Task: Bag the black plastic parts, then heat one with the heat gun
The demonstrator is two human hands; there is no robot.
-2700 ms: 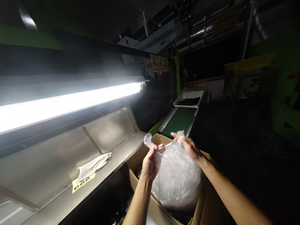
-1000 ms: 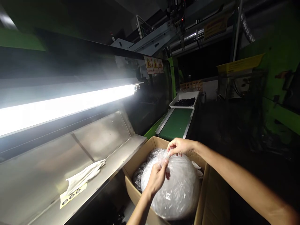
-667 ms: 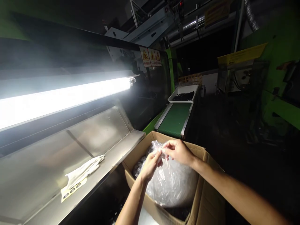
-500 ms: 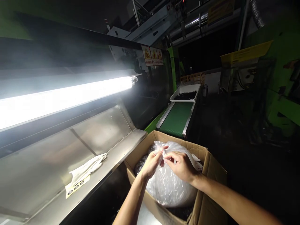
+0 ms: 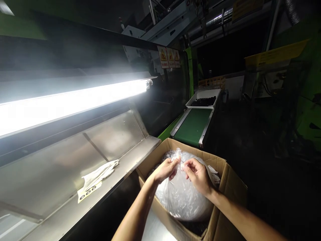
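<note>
head view, from my remote seat: well left of the fingers a tube lamp (image 5: 75, 103) glares, and below it white gloves (image 5: 100, 174) lie partly over a yellow card (image 5: 89, 191) on the metal ledge (image 5: 131, 161), whose far end comes near the left fingers. i see the left hand (image 5: 165, 170) curled firmly, its thumb against the gathered neck (image 5: 178, 153) of the clear plastic bag (image 5: 184, 201). the bag bulges just below both sets of fingers, inside a cardboard box (image 5: 175, 227). beyond the fingertips runs a green conveyor (image 5: 194, 125). the right hand (image 5: 199, 175) has thumb and forefinger narrowed, pinching film just beside the neck; its other fingers are loosely bent. past them, farther off, a white tray (image 5: 208, 92) carries dark pieces (image 5: 204, 101). i judge the step in hand to be working the bag's neck; whether a knot exists i cannot tell. the next move, to my mind, calls for a steady left grip while the right fingertips draw the film snug without tearing it.
</note>
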